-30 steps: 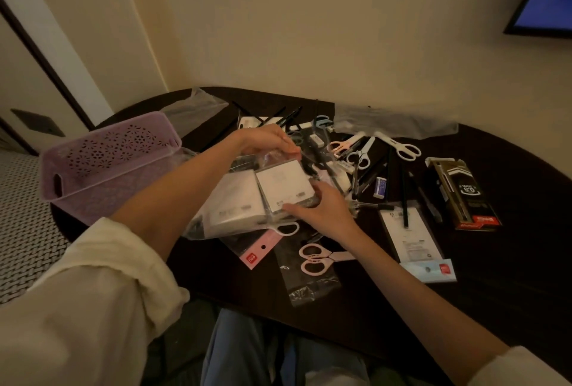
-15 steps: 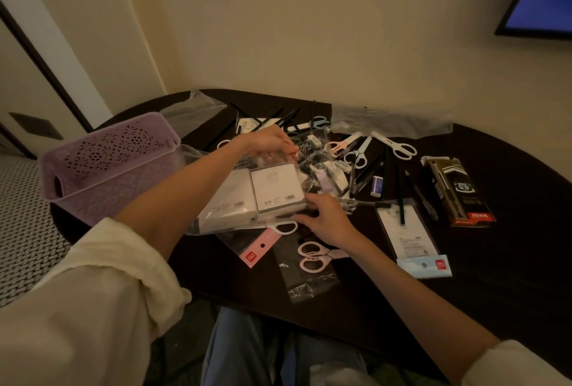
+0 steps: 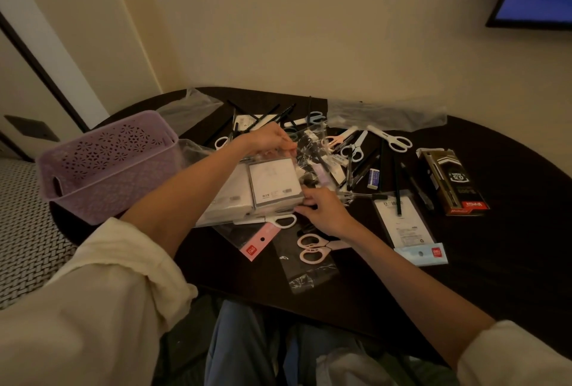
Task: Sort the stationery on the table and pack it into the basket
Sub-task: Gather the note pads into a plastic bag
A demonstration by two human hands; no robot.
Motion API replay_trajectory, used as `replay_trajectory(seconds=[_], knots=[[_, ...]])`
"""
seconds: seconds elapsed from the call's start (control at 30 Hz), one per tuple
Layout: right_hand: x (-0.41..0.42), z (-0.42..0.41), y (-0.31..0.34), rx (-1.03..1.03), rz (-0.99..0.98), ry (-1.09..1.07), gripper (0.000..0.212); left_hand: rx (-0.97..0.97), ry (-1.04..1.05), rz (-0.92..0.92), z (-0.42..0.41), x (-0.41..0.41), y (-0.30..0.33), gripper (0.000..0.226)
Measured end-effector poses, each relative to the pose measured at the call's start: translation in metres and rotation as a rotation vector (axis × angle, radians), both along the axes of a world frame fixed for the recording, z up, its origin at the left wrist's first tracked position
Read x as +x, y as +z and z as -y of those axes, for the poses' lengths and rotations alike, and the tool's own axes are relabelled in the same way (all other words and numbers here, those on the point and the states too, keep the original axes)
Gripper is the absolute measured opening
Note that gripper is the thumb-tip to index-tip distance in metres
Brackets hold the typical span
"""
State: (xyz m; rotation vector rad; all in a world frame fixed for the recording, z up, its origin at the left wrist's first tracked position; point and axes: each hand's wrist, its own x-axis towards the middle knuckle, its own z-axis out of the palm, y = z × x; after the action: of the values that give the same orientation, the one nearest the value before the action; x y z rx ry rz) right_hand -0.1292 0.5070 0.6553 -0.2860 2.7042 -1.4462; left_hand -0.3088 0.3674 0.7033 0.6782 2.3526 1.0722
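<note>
Both hands hold the bagged white notepad pack (image 3: 275, 182) mid-bench: left hand (image 3: 267, 141) pinches far edge, right hand (image 3: 322, 210) grips near corner. Purple basket (image 3: 105, 165) lies directly left, nearer the left hand.

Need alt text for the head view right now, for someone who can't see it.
Both hands, left and right, hold a white packet over a dark table strewn with scissors and pens. A purple basket stands at left.

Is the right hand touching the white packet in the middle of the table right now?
Touching. The head view shows the right hand with its fingertips curled against the near right corner of the white packet; no gap shows between them.
</note>
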Motion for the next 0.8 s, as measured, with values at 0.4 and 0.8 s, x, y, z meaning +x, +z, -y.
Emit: replay_trajectory(seconds=[0.4, 0.8], knots=[[0.002, -0.042, 0.018, 0.060, -0.117, -0.600, 0.048, -0.020, 0.035, 0.027, 0.004, 0.009, 0.012, 0.023], [-0.015, -0.039, 0.023, -0.021, 0.028, -0.397, 0.015, -0.041, 0.062, -0.127, 0.000, 0.012, 0.013, 0.020]])
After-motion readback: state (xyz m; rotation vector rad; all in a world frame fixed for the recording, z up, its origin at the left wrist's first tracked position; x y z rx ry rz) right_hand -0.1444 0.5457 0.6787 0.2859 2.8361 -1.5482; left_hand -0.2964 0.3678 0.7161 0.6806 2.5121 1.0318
